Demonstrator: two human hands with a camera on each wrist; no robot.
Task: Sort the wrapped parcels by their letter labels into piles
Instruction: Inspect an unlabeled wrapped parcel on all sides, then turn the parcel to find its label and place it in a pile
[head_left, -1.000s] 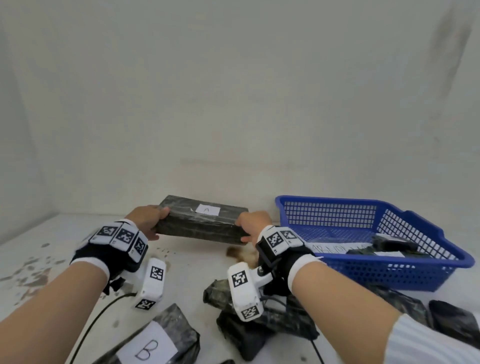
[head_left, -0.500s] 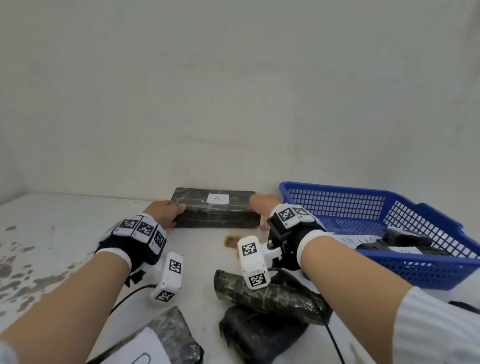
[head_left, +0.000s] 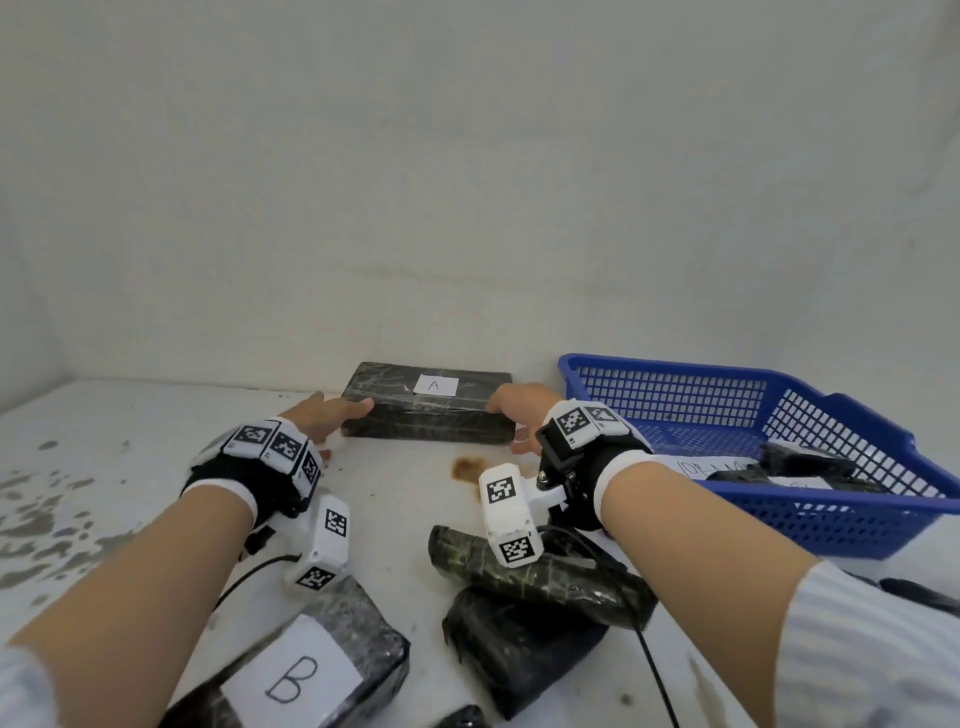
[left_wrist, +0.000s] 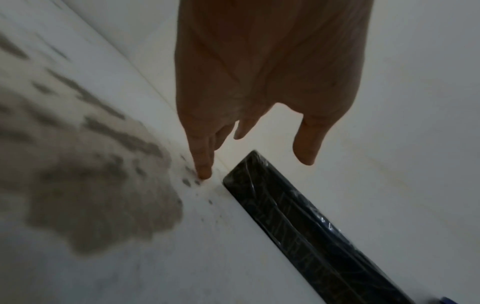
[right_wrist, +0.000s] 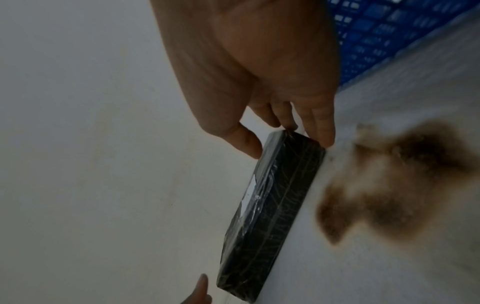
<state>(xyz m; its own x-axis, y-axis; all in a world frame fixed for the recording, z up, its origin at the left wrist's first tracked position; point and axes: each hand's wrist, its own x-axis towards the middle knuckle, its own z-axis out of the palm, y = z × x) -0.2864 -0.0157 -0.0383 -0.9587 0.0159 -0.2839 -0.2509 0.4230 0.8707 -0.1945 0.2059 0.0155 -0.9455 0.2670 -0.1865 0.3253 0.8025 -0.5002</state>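
Observation:
A dark wrapped parcel with a white label A (head_left: 431, 408) lies flat on the white table close to the back wall. My left hand (head_left: 337, 415) is at its left end. In the left wrist view this hand (left_wrist: 257, 164) has straight fingers, and a small gap separates them from the parcel (left_wrist: 298, 216). My right hand (head_left: 511, 423) is at the right end. In the right wrist view its (right_wrist: 285, 144) thumb and straight fingertips touch the parcel's (right_wrist: 275, 195) end corner.
A blue mesh basket (head_left: 779, 376) stands to the right with wrapped parcels (head_left: 800, 465) inside. Near me lie a parcel labelled B (head_left: 296, 670) and two dark parcels (head_left: 530, 577) stacked crosswise. A brown stain (head_left: 467, 467) marks the table in front of parcel A.
Both hands carried parcel A forward and set it down by the wall. The left hand has come off its end and the right hand's grip has loosened to a touch.

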